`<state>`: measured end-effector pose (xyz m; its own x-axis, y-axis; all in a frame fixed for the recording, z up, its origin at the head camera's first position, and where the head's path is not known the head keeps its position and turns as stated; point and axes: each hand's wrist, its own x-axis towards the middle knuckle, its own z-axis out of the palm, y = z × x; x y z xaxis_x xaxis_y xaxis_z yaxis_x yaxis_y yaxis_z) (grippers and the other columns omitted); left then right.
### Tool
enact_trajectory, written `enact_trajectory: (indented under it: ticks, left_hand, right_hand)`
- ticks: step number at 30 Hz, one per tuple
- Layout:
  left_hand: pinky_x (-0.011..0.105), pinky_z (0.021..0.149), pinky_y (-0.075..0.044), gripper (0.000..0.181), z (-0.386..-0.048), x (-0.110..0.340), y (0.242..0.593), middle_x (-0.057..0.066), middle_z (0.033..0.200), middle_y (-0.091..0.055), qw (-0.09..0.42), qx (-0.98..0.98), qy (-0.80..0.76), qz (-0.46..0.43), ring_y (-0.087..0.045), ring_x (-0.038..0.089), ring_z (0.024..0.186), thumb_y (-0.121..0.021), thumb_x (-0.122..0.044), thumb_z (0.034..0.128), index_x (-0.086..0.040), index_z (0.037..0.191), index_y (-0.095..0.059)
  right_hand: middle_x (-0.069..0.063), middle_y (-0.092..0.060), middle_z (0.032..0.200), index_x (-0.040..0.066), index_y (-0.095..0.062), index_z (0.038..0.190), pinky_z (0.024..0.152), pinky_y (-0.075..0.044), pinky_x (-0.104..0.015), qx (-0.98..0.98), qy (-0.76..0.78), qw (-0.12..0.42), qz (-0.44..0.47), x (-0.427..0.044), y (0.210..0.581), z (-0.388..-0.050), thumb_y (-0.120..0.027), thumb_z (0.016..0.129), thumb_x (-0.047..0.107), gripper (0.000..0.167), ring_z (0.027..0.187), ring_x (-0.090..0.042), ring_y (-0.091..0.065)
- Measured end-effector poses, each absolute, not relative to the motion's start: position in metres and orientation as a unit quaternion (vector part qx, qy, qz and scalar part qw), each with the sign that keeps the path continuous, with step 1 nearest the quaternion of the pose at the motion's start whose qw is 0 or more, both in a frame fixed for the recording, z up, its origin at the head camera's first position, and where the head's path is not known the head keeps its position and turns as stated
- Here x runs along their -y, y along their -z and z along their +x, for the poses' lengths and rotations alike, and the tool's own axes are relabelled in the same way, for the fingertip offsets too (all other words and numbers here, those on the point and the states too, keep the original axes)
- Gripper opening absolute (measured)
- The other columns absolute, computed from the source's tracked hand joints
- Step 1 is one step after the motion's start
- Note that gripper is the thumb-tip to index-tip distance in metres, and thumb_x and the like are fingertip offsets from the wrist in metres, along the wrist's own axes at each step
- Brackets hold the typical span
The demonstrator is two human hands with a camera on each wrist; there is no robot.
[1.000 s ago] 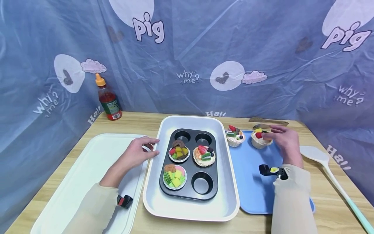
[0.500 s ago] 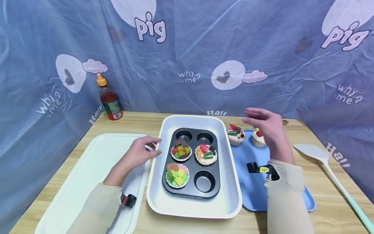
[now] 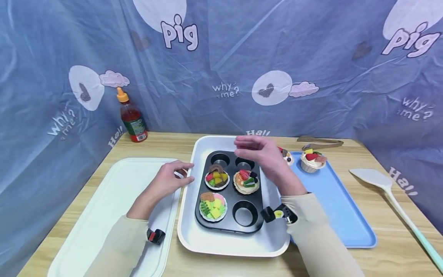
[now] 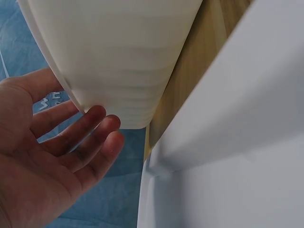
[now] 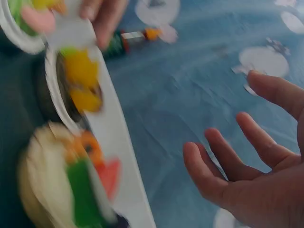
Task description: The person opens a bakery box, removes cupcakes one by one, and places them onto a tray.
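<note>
My left hand (image 3: 169, 177) holds the left rim of the deep white tray (image 3: 226, 246). In the left wrist view, thumb and index reach over the rim while other fingers lie outside its wall (image 4: 128, 61). Inside stands a black muffin tin (image 3: 226, 227), with a yellow-fruit cupcake (image 3: 213, 206), a chocolate fruit cupcake (image 3: 217, 179) and a strawberry-topped cupcake (image 3: 246, 182) in three cups. My right hand (image 3: 264, 159) hovers empty above the tin's back right, fingers apart. Partly behind it, another fruit cupcake (image 3: 285, 156) shows near the blue tray (image 3: 340, 215).
A cream cupcake (image 3: 311, 161) sits on the blue tray's back edge. Tongs (image 3: 322, 142) lie behind it. A long-handled white spatula (image 3: 377, 181) lies at the right. A flat white tray (image 3: 100, 207) is at the left, a sauce bottle (image 3: 133, 121) at the back left.
My right hand has left the cream cupcake on the blue tray, risen, and swung left over the muffin tin, holding nothing. The left hand stays at the white tray's rim.
</note>
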<state>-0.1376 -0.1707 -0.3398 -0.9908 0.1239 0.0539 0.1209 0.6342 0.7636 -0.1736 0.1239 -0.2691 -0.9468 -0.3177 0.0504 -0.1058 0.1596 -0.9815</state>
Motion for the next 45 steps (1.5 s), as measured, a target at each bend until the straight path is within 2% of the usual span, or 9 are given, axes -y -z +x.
enact_trajectory:
  ticks: [3, 6, 14, 21, 25, 32, 45]
  left_hand:
    - [0.041, 0.084, -0.057, 0.041, -0.137, 0.171, 0.340, 0.012, 0.116, -0.070, -0.002, -0.903, -0.424, 0.073, -0.066, 0.024, 0.096, -0.077, -0.012, 0.0880, -0.005, 0.127, -0.070]
    - [0.041, 0.085, -0.057, 0.041, -0.137, 0.172, 0.339, 0.012, 0.116, -0.070, -0.001, -0.902, -0.425, 0.077, -0.066, 0.024, 0.096, -0.077, -0.012, 0.0882, -0.005, 0.128, -0.069]
    - [0.041, 0.084, -0.057, 0.041, -0.137, 0.172, 0.340, 0.012, 0.114, -0.070, 0.002, -0.902, -0.425, 0.076, -0.066, 0.024, 0.095, -0.077, -0.013, 0.0881, -0.006, 0.128, -0.070]
    - [0.040, 0.083, -0.056, 0.041, -0.138, 0.171, 0.340, 0.012, 0.117, -0.070, 0.002, -0.901, -0.425, 0.080, -0.066, 0.024, 0.096, -0.077, -0.014, 0.0884, -0.006, 0.128, -0.069]
    - [0.038, 0.082, -0.055, 0.042, -0.137, 0.171, 0.339, 0.012, 0.117, -0.070, 0.001, -0.902, -0.424, 0.079, -0.066, 0.024, 0.096, -0.077, -0.014, 0.0884, -0.006, 0.128, -0.069]
    - [0.036, 0.081, -0.055, 0.042, -0.137, 0.172, 0.338, 0.011, 0.118, -0.070, 0.001, -0.903, -0.422, 0.080, -0.066, 0.023, 0.096, -0.076, -0.013, 0.0887, -0.006, 0.129, -0.069]
    - [0.035, 0.080, -0.055, 0.042, -0.136, 0.172, 0.338, 0.012, 0.118, -0.070, 0.001, -0.902, -0.424, 0.084, -0.067, 0.022, 0.094, -0.076, -0.012, 0.0888, -0.005, 0.129, -0.069]
  right_hand:
    - [-0.016, -0.060, 0.141, 0.006, -0.058, 0.139, 0.109, -0.046, -0.043, -0.745, 0.643, 0.112, -0.140, -0.107, 0.272, -0.171, -0.074, 0.089, 0.009, 0.053, 0.127, -0.027, -0.060]
    - [-0.016, -0.060, 0.142, 0.008, -0.059, 0.140, 0.113, -0.042, -0.048, -0.744, 0.645, 0.120, -0.126, -0.091, 0.278, -0.169, -0.075, 0.088, 0.009, 0.054, 0.133, -0.033, -0.055]
    - [-0.018, -0.051, 0.150, 0.015, -0.057, 0.143, 0.115, -0.040, -0.050, -0.771, 0.615, 0.137, -0.085, -0.067, 0.297, -0.167, -0.080, 0.084, 0.016, 0.063, 0.141, -0.035, -0.047]
    - [-0.019, -0.047, 0.153, 0.011, -0.055, 0.145, 0.114, -0.041, -0.049, -0.774, 0.607, 0.156, -0.095, -0.065, 0.310, -0.165, -0.081, 0.083, 0.012, 0.068, 0.142, -0.035, -0.045]
    - [-0.019, -0.052, 0.148, 0.008, -0.055, 0.144, 0.111, -0.044, -0.048, -0.777, 0.601, 0.158, -0.103, -0.064, 0.314, -0.165, -0.082, 0.082, 0.009, 0.068, 0.138, -0.033, -0.050]
    - [-0.014, -0.067, 0.129, 0.006, -0.061, 0.137, 0.099, -0.053, -0.040, -0.822, 0.537, 0.139, -0.126, -0.063, 0.319, -0.166, -0.085, 0.078, 0.009, 0.064, 0.120, -0.027, -0.062]
    - [-0.004, -0.071, 0.121, 0.014, -0.069, 0.130, 0.099, -0.052, -0.040, -0.866, 0.452, 0.145, -0.156, -0.064, 0.319, -0.165, -0.089, 0.074, 0.009, 0.059, 0.108, -0.021, -0.063]
